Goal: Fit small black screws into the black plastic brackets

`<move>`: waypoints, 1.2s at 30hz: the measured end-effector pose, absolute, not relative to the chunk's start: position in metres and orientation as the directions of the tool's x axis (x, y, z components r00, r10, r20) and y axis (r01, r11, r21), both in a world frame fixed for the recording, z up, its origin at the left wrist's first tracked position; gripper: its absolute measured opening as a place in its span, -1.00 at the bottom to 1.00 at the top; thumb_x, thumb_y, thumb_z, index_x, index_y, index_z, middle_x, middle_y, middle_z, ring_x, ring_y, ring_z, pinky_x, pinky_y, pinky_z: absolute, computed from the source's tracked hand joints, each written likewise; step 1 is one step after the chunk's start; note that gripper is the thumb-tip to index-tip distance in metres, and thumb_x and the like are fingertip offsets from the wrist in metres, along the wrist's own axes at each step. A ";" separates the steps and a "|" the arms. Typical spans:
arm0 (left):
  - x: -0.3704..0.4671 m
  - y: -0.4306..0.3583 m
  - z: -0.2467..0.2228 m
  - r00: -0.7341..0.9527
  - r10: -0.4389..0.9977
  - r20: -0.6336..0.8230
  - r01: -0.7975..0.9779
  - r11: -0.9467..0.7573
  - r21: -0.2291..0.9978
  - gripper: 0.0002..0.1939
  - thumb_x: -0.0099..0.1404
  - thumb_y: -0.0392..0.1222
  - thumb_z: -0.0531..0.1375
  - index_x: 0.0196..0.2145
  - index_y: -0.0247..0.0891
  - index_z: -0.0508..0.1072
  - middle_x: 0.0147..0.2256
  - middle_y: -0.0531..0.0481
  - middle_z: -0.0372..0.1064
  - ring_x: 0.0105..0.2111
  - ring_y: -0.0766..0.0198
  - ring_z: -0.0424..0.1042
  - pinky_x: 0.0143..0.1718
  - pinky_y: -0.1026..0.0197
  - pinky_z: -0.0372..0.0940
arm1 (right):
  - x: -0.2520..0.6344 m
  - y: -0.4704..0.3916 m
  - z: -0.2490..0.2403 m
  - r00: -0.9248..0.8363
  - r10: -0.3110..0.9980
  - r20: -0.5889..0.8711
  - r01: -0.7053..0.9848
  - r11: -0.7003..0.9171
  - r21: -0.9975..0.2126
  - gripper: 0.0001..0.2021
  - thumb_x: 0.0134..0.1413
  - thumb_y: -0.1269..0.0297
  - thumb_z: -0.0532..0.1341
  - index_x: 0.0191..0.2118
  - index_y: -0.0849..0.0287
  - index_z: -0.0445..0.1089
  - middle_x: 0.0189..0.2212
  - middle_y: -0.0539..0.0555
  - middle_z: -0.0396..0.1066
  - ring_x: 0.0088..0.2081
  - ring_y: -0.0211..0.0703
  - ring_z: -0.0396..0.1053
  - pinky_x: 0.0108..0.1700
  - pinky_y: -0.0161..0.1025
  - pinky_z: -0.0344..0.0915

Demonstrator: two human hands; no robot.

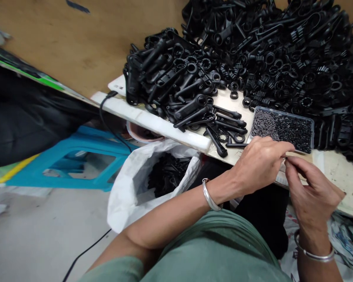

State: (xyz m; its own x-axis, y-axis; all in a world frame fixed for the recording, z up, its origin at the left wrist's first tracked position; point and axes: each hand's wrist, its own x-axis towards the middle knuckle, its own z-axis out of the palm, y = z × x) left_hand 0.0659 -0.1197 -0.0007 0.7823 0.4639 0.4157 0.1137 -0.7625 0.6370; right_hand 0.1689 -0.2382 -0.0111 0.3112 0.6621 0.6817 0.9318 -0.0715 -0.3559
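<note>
My left hand (259,166) and my right hand (313,190) meet at the table's front edge, fingertips pinched close together. Whatever small piece sits between them is too tiny to make out. Just beyond lies a clear plastic box (312,135) with two compartments' worth of small parts: grey metal pieces resembling springs (263,123) on the left, small black pieces (294,129) on the right. Left of the box, several black plastic handles (216,143) and a black ring (239,138) lie on the tabletop.
Large heaps of black plastic parts (167,70) and black rings (278,78) cover the table's back. Below the white table edge (164,123) stands a white sack (125,188) holding black parts. A blue plastic stool (76,156) is at left; a black cable (101,111) hangs nearby.
</note>
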 end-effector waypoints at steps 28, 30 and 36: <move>0.063 -0.124 -0.001 0.817 0.440 0.373 0.141 -0.779 0.611 -0.71 0.35 -0.42 0.07 -0.03 -0.27 0.43 -0.20 -0.03 0.55 -0.18 0.21 0.47 -0.06 0.13 0.25 | 0.169 -0.241 -0.014 0.376 0.660 0.651 0.905 -0.110 -0.411 -0.79 0.13 0.42 0.31 -0.13 -0.01 0.52 -0.27 -0.06 0.59 -0.29 -0.13 0.57 -0.17 -0.17 0.51; 0.062 -0.125 -0.001 0.820 0.428 0.380 0.142 -0.796 0.589 -0.72 0.36 -0.41 0.05 -0.03 -0.28 0.43 -0.20 -0.04 0.55 -0.17 0.20 0.46 -0.07 0.13 0.25 | 0.169 -0.242 -0.014 0.325 0.673 0.664 0.927 -0.088 -0.365 -0.73 0.13 0.45 0.30 -0.08 -0.03 0.50 -0.24 -0.06 0.59 -0.27 -0.12 0.57 -0.15 -0.16 0.50; 0.062 -0.125 -0.006 0.810 0.400 0.429 0.115 -0.825 0.553 -0.72 0.38 -0.41 0.03 -0.06 -0.30 0.46 -0.25 -0.06 0.53 -0.23 0.20 0.45 -0.10 0.14 0.27 | 0.171 -0.243 -0.015 0.156 0.707 0.690 0.983 -0.041 -0.180 -0.64 0.13 0.52 0.28 0.02 0.03 0.44 -0.21 0.00 0.59 -0.21 -0.11 0.57 -0.10 -0.19 0.47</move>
State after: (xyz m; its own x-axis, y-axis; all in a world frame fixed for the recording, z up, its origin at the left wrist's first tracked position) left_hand 0.0623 -0.1247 -0.0063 0.8098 0.4004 0.4289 0.1150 -0.8251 0.5532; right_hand 0.1707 -0.2431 -0.0154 0.1557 0.7073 0.6896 0.9828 -0.0411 -0.1798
